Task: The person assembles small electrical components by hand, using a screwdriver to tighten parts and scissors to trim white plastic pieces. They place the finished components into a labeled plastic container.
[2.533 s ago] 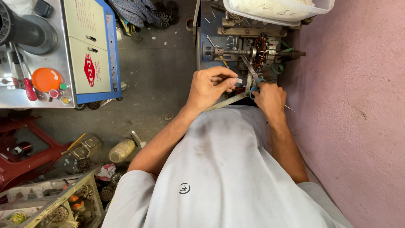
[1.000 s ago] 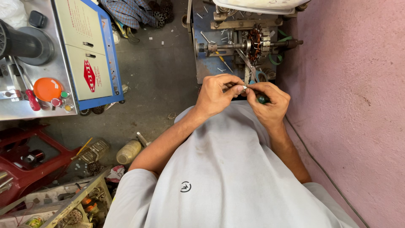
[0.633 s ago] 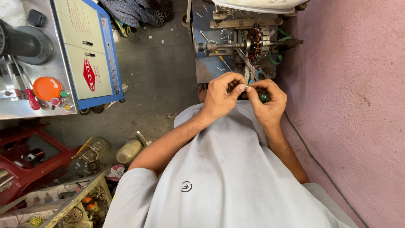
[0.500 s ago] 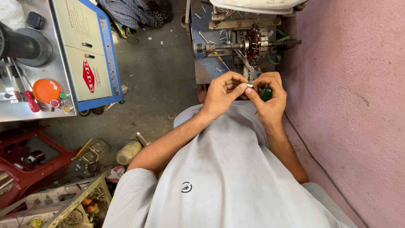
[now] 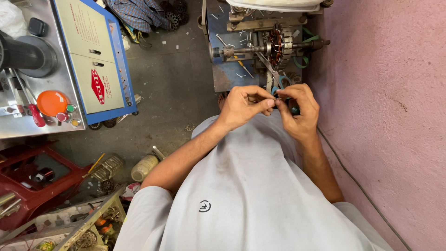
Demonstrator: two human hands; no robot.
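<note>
Left hand (image 5: 244, 106), right hand (image 5: 297, 109) pinch small strip (image 5: 276, 99) (fingertips together); red diamond label (image 5: 98, 86) on cabinet (image 5: 88, 60).

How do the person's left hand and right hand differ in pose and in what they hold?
The left hand lies knuckles up, pinching a small pale piece at its fingertips; the right hand is more upright, fingers curled toward the left. The right hand also grips a green-handled tool in its palm; the left holds no tool. Both meet at the piece, before the stator.
</note>
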